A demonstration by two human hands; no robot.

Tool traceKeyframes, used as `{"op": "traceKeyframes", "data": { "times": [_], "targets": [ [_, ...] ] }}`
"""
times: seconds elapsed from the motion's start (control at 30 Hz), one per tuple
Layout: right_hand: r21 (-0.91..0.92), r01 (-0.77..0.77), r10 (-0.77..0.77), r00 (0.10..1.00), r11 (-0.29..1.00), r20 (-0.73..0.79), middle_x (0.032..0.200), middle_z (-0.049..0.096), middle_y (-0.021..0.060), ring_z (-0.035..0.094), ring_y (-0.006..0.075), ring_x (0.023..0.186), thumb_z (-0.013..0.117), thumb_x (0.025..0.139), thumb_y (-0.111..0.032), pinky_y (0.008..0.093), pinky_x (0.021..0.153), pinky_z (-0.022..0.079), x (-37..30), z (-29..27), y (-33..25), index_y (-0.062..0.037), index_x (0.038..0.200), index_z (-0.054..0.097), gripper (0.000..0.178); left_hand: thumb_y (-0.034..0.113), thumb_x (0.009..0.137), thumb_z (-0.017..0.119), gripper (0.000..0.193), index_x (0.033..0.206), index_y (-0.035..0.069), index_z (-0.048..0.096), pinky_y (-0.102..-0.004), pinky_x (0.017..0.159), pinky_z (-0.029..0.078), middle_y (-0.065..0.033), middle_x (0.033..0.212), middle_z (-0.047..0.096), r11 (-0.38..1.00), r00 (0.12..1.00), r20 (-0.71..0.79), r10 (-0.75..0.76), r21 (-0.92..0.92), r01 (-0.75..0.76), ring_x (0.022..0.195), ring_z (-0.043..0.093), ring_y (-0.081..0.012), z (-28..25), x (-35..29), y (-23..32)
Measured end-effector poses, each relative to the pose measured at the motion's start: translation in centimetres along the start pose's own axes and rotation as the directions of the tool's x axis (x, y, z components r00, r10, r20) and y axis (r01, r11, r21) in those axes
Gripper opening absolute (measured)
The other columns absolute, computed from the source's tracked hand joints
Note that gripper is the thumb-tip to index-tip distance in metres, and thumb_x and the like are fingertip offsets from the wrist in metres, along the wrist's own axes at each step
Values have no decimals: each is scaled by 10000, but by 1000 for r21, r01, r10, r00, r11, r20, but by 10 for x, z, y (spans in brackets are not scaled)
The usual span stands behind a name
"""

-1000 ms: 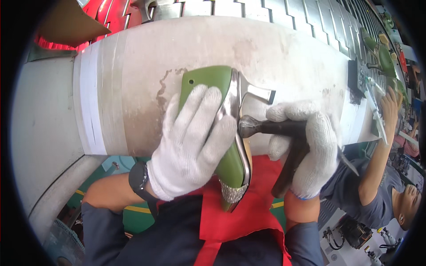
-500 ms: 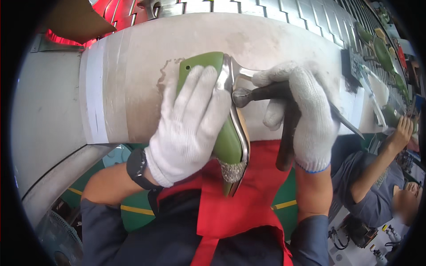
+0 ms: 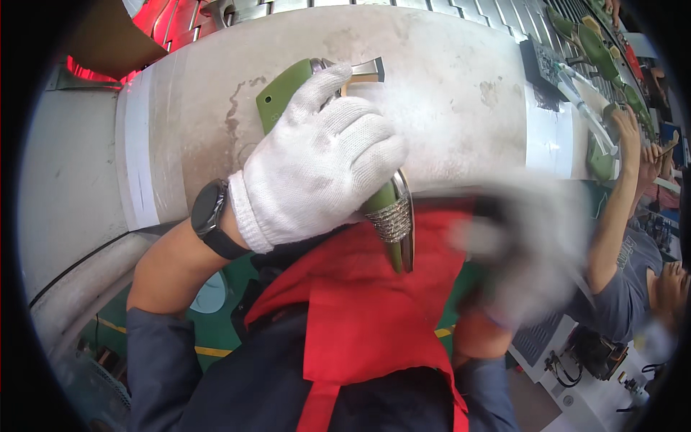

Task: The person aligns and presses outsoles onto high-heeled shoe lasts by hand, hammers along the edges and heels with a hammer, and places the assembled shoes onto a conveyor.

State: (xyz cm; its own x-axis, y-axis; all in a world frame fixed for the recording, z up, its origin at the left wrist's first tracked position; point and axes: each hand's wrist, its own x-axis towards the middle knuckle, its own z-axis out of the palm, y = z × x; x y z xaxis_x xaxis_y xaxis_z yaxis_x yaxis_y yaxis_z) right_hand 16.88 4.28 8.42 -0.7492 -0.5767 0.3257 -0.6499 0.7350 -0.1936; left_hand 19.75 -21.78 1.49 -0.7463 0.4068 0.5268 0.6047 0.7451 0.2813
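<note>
My left hand [image 3: 324,162], in a white knit glove, is wrapped over a high-heeled shoe on a green shoe last [image 3: 284,90]. A glittery strap [image 3: 391,219] crosses the toe end, which points toward me over my red apron. At the far end a silvery heel [image 3: 371,70] with a dark tip sticks out to the right. My right hand [image 3: 533,252], also gloved, is apart from the shoe at the right and badly smeared by motion. A dark blurred shape shows against it; its fingers and anything in them cannot be made out.
The shoe is over a pale, stained worktop [image 3: 446,108]. Metal conveyor slats [image 3: 432,9] run behind it. At the right are a dark box-shaped device [image 3: 543,68], more green lasts [image 3: 597,54] and a co-worker's arm [image 3: 608,216]. A brown panel [image 3: 111,39] hangs at the upper left.
My right hand, which held a hammer and another dark-handled tool by the shoe, has swung away toward me and right. My left hand has shifted its hold, and the shoe has turned, its heel now showing.
</note>
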Motion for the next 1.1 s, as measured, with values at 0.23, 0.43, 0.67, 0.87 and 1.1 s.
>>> {"op": "traceKeyframes", "data": {
  "times": [0.23, 0.43, 0.67, 0.87, 1.1],
  "targets": [
    [690, -96, 55, 995, 717, 82, 1065, 785, 183, 748, 285, 848, 704, 955, -11, 333, 781, 604, 49, 46, 24, 8, 1225, 731, 273, 264, 654, 964, 679, 1224, 80, 645, -625, 1149, 467, -94, 1069, 705, 996, 998, -62, 14, -92, -19, 1040, 731, -323, -15, -3, -9],
    [203, 186, -171, 981, 961, -90, 1474, 608, 335, 646, 509, 1305, 829, 769, -54, 525, 1096, 540, 56, 45, 21, -15, 1493, 604, 760, 153, 773, 985, 629, 1286, 41, 637, -363, 959, 594, -106, 1160, 728, 637, 750, -322, -578, -752, 168, 1075, 734, -250, -38, 4, -35],
    [646, 310, 14, 895, 697, -445, 1427, 639, 289, 700, 395, 1271, 858, 881, -80, 433, 1052, 577, 124, 98, -14, 56, 1603, 427, 852, 537, 1171, 493, 607, 1414, -6, 614, -392, 1009, 584, -127, 1236, 730, 127, 717, 43, -696, -975, 182, 1107, 709, -216, -27, 89, -54],
    [913, -278, 488, 867, 300, 103, 1230, 744, 136, 695, 195, 1113, 800, 969, -265, 347, 965, 565, 254, 112, 35, 15, 1481, 597, 618, 337, 865, 854, 735, 1445, -24, 583, -487, 1018, 556, -264, 1352, 649, 775, 767, -455, -452, 226, 590, 1207, 663, -391, -45, 20, -164],
    [580, -531, 515, 831, 618, 211, 1356, 722, 228, 687, 405, 1283, 787, 887, -357, 461, 1126, 527, 270, 152, 74, -23, 1447, 611, 676, 340, 872, 811, 496, 1245, 26, 717, -495, 907, 598, -224, 1116, 774, 389, 411, -33, -911, 261, 883, 996, 772, -392, -70, -17, -238]
  ]
}}
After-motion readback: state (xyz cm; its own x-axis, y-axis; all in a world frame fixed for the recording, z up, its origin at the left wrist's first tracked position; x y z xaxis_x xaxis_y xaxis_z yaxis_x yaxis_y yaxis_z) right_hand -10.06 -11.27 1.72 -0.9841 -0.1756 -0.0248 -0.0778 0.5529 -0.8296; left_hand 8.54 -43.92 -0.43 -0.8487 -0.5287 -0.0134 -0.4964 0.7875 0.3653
